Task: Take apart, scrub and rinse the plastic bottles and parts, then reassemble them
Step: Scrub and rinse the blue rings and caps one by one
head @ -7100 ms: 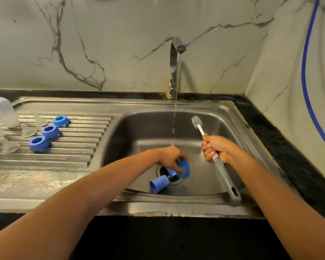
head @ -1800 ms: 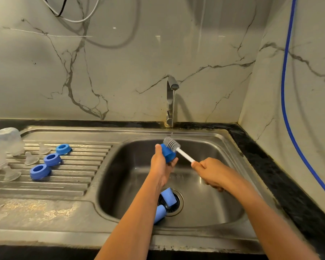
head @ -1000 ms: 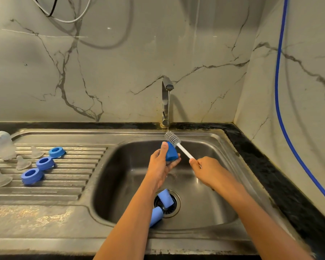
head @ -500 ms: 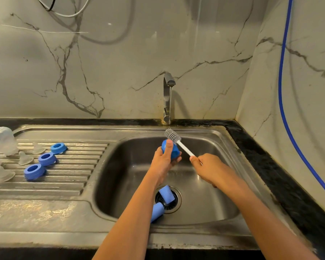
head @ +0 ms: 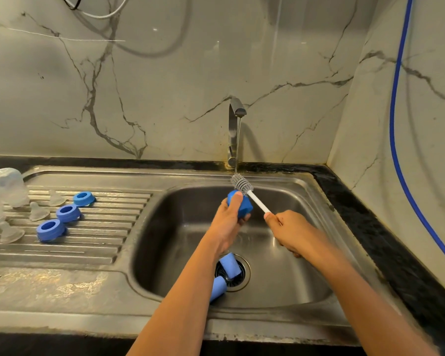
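Since seven seconds back, the left hand (head: 226, 222) has come up from the drain with a blue cap (head: 245, 208), and the brush (head: 257, 202), then standing upright apart from it, now slants in beside that cap under the tap.

Stainless sink (head: 308, 199): a deep basin on the right and a ribbed drainboard (head: 113, 227) on the left. The tap (head: 233, 129) stands at the back rim, and a thin thread of water (head: 238, 145) falls onto the brush's grey bristle head. A blue hose (head: 396, 150) hangs down the right-hand wall.

Over the basin, the left hand wraps the blue cap, thumb laid across its upper edge, fingers curled round the far side. The cap is opaque mid-blue plastic, smooth and wet-looking, a short tapered cup. The right hand (head: 288, 232) is fisted round the brush handle, which it hides; only the white shaft runs out past the thumb. The ribbed bristle head sits just beyond the cap's top edge.

Clear bottles (head: 7, 186) stand mouth-down at the drainboard's far left. Two more blue caps (head: 230, 264) lie on their sides at the drain, one over the strainer, one just nearer, partly behind the left forearm. Three blue screw rings (head: 68, 212) sit in a diagonal row on the drainboard, with small clear teats (head: 37, 211) beside them.
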